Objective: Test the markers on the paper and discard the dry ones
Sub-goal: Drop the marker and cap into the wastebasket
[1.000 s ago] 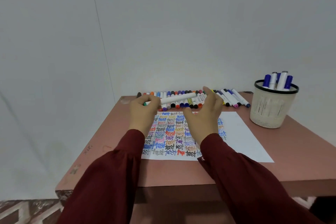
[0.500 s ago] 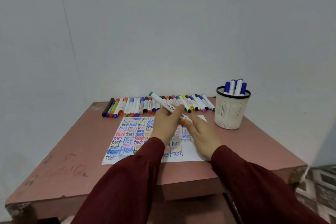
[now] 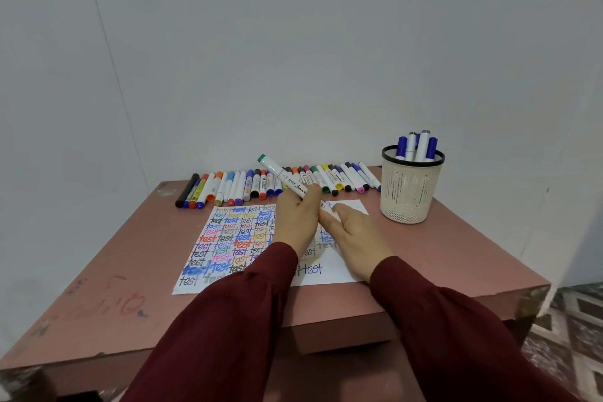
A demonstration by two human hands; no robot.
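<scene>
My left hand (image 3: 295, 222) grips a white marker with a green cap (image 3: 283, 177); the capped end points up and to the left, above the paper. My right hand (image 3: 357, 238) lies low over the paper, its fingertips pinching the marker's lower end beside the left hand. That lower tip is hidden between the hands. The white paper (image 3: 225, 235) lies flat on the table, its left part filled with the word "test" in many colours. A long row of markers (image 3: 346, 178) lies along the table's back edge.
A cream mesh cup (image 3: 409, 196) with a black rim stands at the back right and holds several blue-capped markers (image 3: 417, 145). The pinkish-brown table (image 3: 107, 264) has scribbles on its left part. A white wall stands right behind, and patterned floor shows at the right.
The marker went from lying level between both hands to tilting up-left, and both hands came down over the paper. My head turned, shifting the view. In the last half second little moved.
</scene>
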